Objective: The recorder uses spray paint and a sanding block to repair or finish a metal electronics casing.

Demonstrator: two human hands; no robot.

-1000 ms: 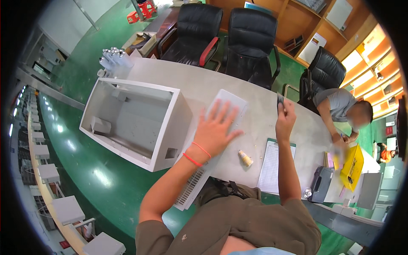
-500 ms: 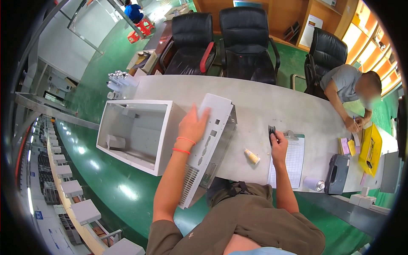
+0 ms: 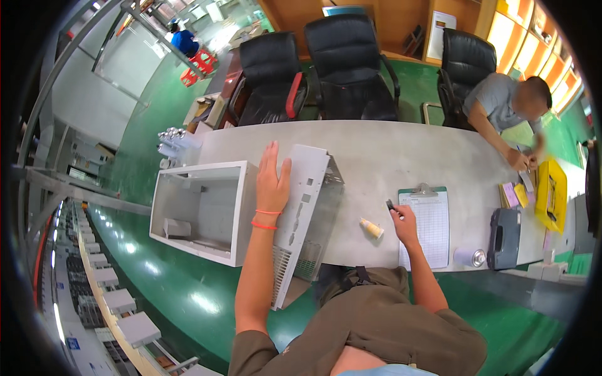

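My left hand point(image 3: 273, 185), with red bands at the wrist, is open with its fingers stretched out. It lies along the left edge of a white sheet-metal housing point(image 3: 302, 197) with slots and square cutouts, and I cannot tell whether it presses on it. The housing stands tilted at the near table edge. Left of it, an open white metal box point(image 3: 248, 210) lies with its hollow side showing. My right hand point(image 3: 404, 224) pinches a small black object point(image 3: 390, 205), its kind unclear, beside a clipboard point(image 3: 433, 229) with a printed sheet. A small yellow-and-white bottle point(image 3: 372, 228) lies nearby.
On the grey table point(image 3: 370, 150), a spray can point(image 3: 470, 257), a dark plastic case point(image 3: 505, 238) and a yellow bin point(image 3: 552, 194) sit at the right. A person point(image 3: 508, 103) in grey handles papers there. Several silver cans point(image 3: 179, 139) stand far left, and black chairs point(image 3: 348, 66) line the far side.
My left hand has slid off the housing's upper face to its left edge. My right hand, with the black object, has shifted left away from the clipboard. The view has turned slightly.
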